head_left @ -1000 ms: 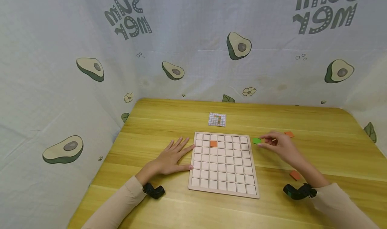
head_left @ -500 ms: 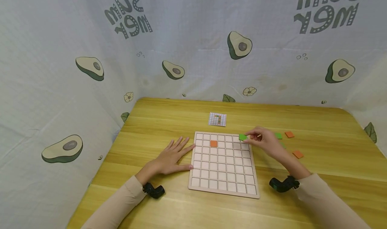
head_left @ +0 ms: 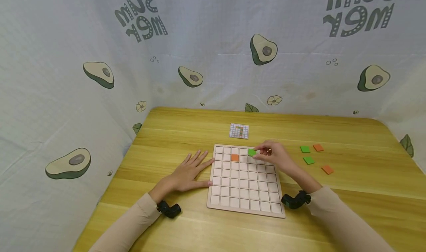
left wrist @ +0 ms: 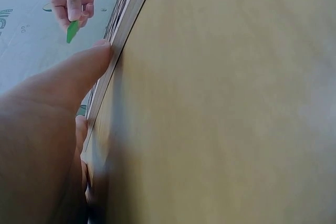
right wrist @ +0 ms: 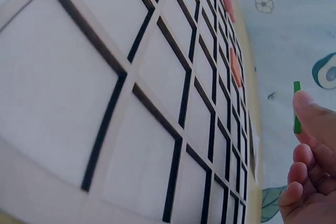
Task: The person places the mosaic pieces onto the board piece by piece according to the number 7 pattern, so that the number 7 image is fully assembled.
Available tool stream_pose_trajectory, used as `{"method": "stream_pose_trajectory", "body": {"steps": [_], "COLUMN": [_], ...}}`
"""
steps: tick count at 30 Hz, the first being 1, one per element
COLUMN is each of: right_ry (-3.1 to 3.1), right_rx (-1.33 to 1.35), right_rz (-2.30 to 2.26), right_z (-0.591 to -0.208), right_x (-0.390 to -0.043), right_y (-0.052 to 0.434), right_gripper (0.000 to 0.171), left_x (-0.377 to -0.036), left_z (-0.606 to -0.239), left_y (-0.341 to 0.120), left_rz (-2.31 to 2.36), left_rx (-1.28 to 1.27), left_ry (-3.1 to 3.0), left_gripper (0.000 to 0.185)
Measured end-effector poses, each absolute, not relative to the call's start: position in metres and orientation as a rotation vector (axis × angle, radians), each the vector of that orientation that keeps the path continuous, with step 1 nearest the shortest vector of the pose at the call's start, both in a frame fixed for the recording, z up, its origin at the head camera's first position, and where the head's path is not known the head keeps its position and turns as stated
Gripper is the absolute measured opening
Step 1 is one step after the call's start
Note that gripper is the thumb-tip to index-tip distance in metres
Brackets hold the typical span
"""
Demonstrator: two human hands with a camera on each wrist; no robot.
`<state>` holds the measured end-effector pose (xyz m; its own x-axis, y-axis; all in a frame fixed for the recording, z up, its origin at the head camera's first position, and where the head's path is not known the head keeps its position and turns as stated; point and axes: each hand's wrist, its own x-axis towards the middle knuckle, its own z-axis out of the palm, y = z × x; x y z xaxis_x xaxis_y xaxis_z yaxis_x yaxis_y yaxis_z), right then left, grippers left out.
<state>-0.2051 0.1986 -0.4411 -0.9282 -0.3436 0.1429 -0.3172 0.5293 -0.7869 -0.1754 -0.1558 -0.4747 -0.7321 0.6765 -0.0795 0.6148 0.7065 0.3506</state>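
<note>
Green tile [head_left: 252, 152] is hovering above the board [head_left: 243, 185], and the right hand [head_left: 275, 156] is pinching it. Left hand [head_left: 187, 174] is touching the board's left edge with spread fingers. Orange tile [head_left: 235, 157] is lying within the board.

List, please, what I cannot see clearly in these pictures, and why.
Head view: the pattern on the small white card is too small to read exactly.
Right wrist view: the right hand covers part of the square green tile; the right edge crops this hand.
Left wrist view: the left hand hides most of its fingers; the pale wooden grid board, nearly edge-on, has indistinct cells.
</note>
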Motion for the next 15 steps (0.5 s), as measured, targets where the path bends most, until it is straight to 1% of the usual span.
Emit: {"method": "stream_pose_trajectory", "body": {"steps": [15], "right_ry": [2.663], "right_rx": [-0.611], "right_rz": [-1.407], "right_z": [-0.456], "right_x": [-0.213], "right_y": [0.18], "right_gripper": [0.021], "left_x": [-0.177], "left_z": [-0.475], "left_y": [-0.157], "left_rz": [0.422], "left_rx": [1.039], "left_ry": [2.711], "left_gripper": [0.082]}}
